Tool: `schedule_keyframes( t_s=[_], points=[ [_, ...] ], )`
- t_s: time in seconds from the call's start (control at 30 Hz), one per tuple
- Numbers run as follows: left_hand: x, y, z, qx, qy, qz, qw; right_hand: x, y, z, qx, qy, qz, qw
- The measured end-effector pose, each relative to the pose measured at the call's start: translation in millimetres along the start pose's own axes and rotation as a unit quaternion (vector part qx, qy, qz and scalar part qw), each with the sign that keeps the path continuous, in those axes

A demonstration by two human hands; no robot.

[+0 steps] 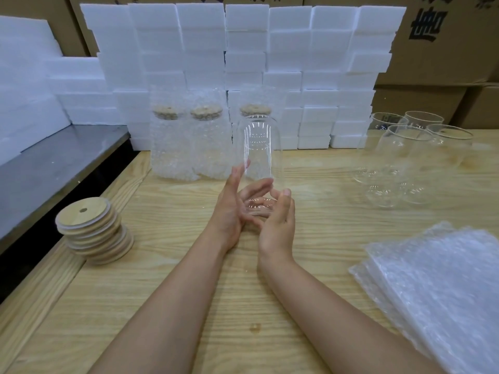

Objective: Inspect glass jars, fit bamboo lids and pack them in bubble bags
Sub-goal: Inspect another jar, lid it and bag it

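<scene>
From here I see a clear jar (258, 147) held up over the table (189, 292), rounded end up and away from me, its lower end caught between both hands. The left hand (232, 209) has its grip round the near left side: thumb up along the glass, fingers cradling it and showing through the wall. The right hand (278, 225) presses its thumb to the right side; its fingers are hidden behind the hand, though the grip looks wrapped on the jar too. Behind stand three packed jars (189, 147) in bubble wrap with lids on, the right one partly hidden by the jar in hand. A leaning stack of lids (93, 233) sits near the table's left edge. The empty jars (405, 157) at far right blur into each other, so I cannot count them surely. The flat bubble bags (437, 287) are cut off by the frame's edge. Foam blocks (243, 49) wall the back.
</scene>
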State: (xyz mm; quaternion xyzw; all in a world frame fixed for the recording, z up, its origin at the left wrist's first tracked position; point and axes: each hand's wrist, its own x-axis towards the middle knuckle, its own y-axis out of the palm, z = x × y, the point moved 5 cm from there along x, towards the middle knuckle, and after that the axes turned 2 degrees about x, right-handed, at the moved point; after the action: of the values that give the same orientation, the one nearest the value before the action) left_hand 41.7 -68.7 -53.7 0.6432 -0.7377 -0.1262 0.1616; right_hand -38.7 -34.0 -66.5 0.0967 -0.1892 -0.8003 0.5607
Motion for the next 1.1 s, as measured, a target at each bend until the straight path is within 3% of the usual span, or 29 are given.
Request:
schedule_keyframes(
  t_s=[0.2,0.33,0.5,0.8,0.93,1.1],
  points=[
    [-1.3,-7.3,-4.0,-0.012,0.043,-0.059,0.997,-1.4,-2.5,14.4,-0.050,-0.069,0.001,0.996],
    [-4.4,-6.6,-5.1,0.015,0.059,-0.066,0.996,-8.9,4.7,22.0,-0.112,-0.119,0.056,0.985],
    [-5.4,-4.6,-5.9,0.014,0.078,-0.058,0.995,-7.0,1.5,24.1,-0.104,-0.125,0.038,0.986],
    [-1.2,-0.1,-2.3,-0.065,0.014,-0.028,0.997,0.2,-0.1,12.3,0.011,-0.057,0.042,0.997],
    [-3.3,2.6,-1.6,-0.056,-0.013,-0.005,0.998,0.5,0.3,10.1,0.061,-0.051,0.050,0.996],
    [-2.5,2.7,-0.8,-0.018,-0.011,0.000,1.000,2.3,-1.7,7.1,0.087,0.016,0.015,0.996]
  ],
)
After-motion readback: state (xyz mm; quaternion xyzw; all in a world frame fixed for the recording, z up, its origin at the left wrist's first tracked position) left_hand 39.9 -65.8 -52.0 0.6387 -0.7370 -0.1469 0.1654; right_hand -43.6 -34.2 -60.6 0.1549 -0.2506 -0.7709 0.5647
